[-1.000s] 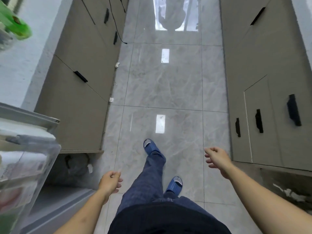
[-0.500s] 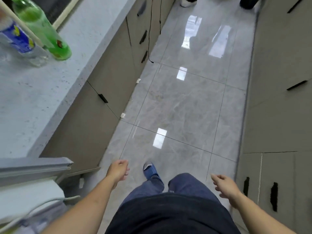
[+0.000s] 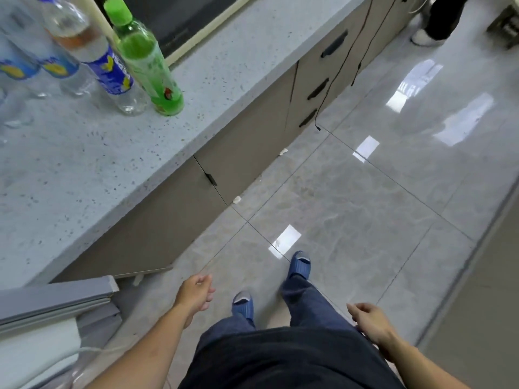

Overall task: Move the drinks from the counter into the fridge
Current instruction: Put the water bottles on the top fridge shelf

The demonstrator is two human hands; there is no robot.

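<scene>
A green bottle (image 3: 146, 60) with a green cap stands on the speckled grey counter (image 3: 84, 169) at upper left. Beside it on the left stand clear bottles with blue labels (image 3: 109, 71), several in a row toward the frame's edge. The fridge's grey door edge (image 3: 56, 301) shows at lower left. My left hand (image 3: 196, 294) hangs over the floor with loosely curled fingers, holding nothing. My right hand (image 3: 368, 321) hangs at my hip, fingers relaxed and empty. Both hands are far below the bottles.
Beige cabinets with black handles (image 3: 317, 89) run under the counter; a black cable (image 3: 334, 80) dangles in front of them. Glossy grey floor tiles (image 3: 365, 197) stretch ahead. Another person's leg and white shoe (image 3: 427, 35) stand at the top right. More cabinets line the right.
The view has swung left and up toward the counter, bringing more bottles into sight. I have stepped forward; both hands stay empty at my sides.
</scene>
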